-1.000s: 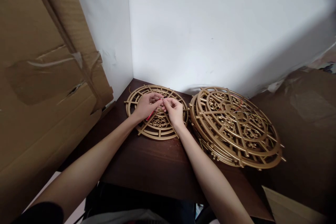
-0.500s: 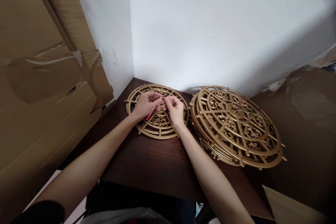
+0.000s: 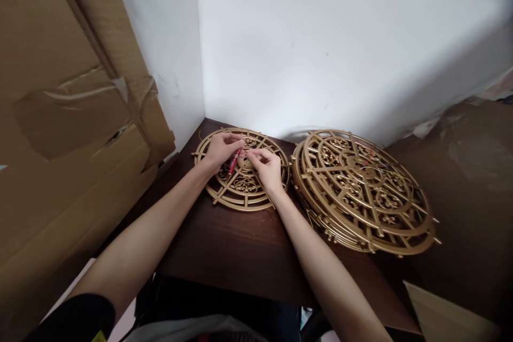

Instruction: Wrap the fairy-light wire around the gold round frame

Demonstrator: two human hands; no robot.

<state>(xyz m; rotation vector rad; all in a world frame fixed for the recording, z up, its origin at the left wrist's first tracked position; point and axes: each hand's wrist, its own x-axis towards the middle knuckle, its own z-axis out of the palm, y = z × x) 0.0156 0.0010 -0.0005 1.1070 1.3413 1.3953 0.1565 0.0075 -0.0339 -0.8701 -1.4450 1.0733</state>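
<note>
A round gold openwork frame [image 3: 245,204] with scrollwork lies flat on the dark brown table. Above its left side my left hand [image 3: 221,150] is closed on a slim red pen-like tool [image 3: 234,163], whose lower end points down toward me. Facing it over the frame's hub, my right hand [image 3: 267,168] has thumb and forefinger pinched together. What those fingertips hold, if anything, is too small to make out. The fingertips of both hands are close to each other.
Several similar gold frames [image 3: 360,192] are stacked on the right, with thin red and yellow wires [image 3: 395,173] on top. Large cardboard [image 3: 72,117] stands on the left, and a white wall [image 3: 280,53] rises behind the dark table [image 3: 232,246].
My left hand has drawn slightly away from my right hand, and the red tool has turned more upright. My right hand stays pinched near the hub.
</note>
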